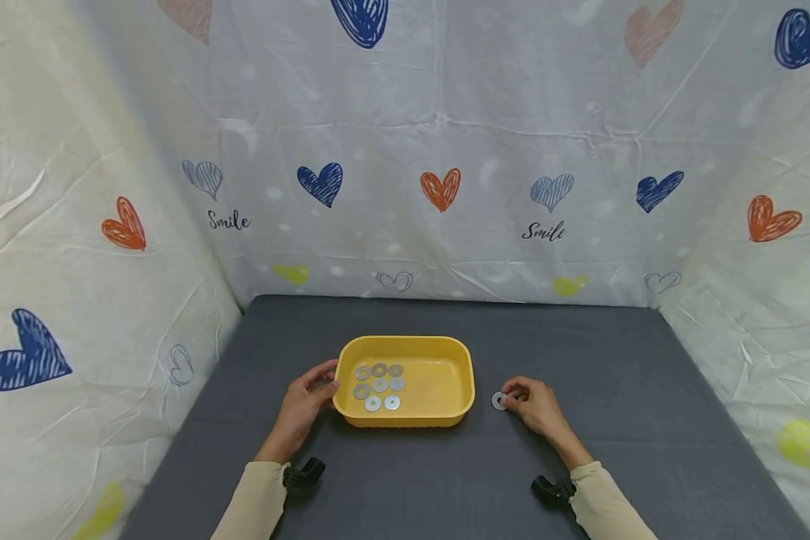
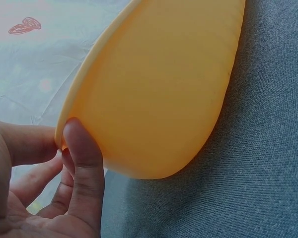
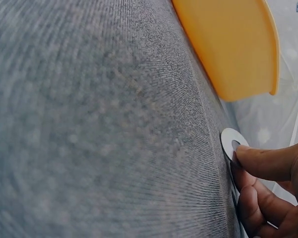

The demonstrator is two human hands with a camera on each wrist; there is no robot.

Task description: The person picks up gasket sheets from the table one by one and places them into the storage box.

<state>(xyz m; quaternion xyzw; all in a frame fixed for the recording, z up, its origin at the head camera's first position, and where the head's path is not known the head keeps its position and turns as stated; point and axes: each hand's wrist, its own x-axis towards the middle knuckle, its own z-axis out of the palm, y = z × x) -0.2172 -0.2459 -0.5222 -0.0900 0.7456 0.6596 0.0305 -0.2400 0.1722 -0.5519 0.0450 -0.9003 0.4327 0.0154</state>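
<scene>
A yellow plastic tray (image 1: 439, 345) stands on the dark grey cloth, with several flat metal washers (image 1: 379, 385) lying in its left half. My left hand (image 1: 305, 401) pinches the tray's left rim; in the left wrist view the thumb (image 2: 84, 148) presses against the outer wall below the lip. To the right of the tray, my right hand (image 1: 535, 405) holds one washer (image 1: 498, 401) between thumb and fingers, close over the cloth. In the right wrist view this washer (image 3: 229, 139) is tilted on edge, the thumb partly covering its hole.
A dark grey cloth (image 1: 418, 480) covers the table. White curtains printed with hearts (image 1: 439, 232) hang along the back and both sides. Black bands (image 1: 304, 474) are on both wrists.
</scene>
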